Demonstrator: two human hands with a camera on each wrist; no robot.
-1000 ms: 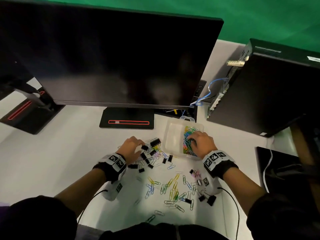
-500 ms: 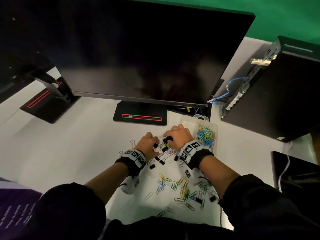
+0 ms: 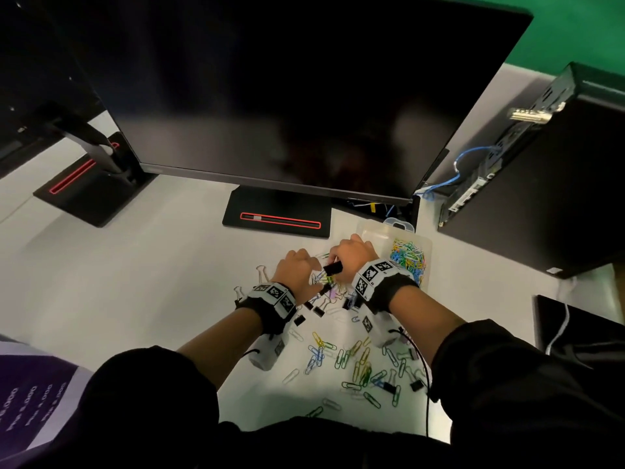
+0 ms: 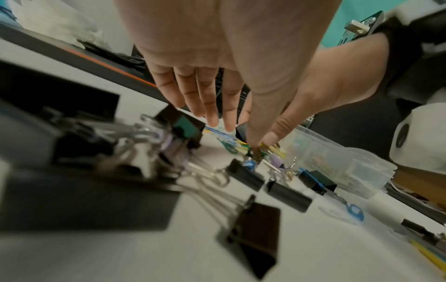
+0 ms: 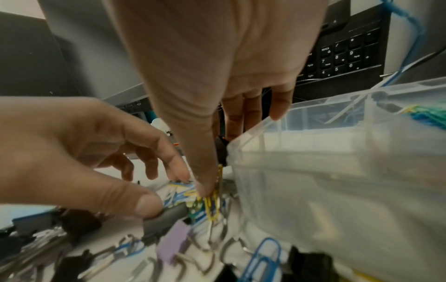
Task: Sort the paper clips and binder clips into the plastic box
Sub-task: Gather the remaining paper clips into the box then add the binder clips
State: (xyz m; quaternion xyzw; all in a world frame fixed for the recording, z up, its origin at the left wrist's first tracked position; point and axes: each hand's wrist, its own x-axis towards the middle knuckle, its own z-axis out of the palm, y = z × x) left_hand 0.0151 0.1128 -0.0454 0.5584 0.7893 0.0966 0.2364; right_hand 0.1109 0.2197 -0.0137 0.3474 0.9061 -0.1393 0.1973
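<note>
A clear plastic box [image 3: 368, 231] stands behind my right hand; its right compartment holds coloured paper clips [image 3: 407, 260]. Black binder clips [image 3: 314, 308] and more paper clips [image 3: 355, 363] lie loose on the white desk. My right hand [image 3: 341, 255] pinches a black binder clip [image 3: 333, 267] just left of the box wall [image 5: 313, 181], and yellow paper clips [image 5: 212, 208] dangle under its thumb. My left hand [image 3: 304, 265] is right beside it, fingers reaching down onto the pile [image 4: 253, 152], and its thumb touches a dark binder clip [image 5: 169, 214].
A large dark monitor [image 3: 287, 96] and its stand base [image 3: 277, 220] rise just behind the hands. A second stand [image 3: 88, 184] is at the left and a black computer tower [image 3: 541, 184] with a blue cable [image 3: 463, 164] at the right. A keyboard [image 5: 342, 57] lies behind the box.
My right hand left the box's paper clip compartment and came left to the pile beside my left hand, where it now pinches a black binder clip. The head view leaned forward.
</note>
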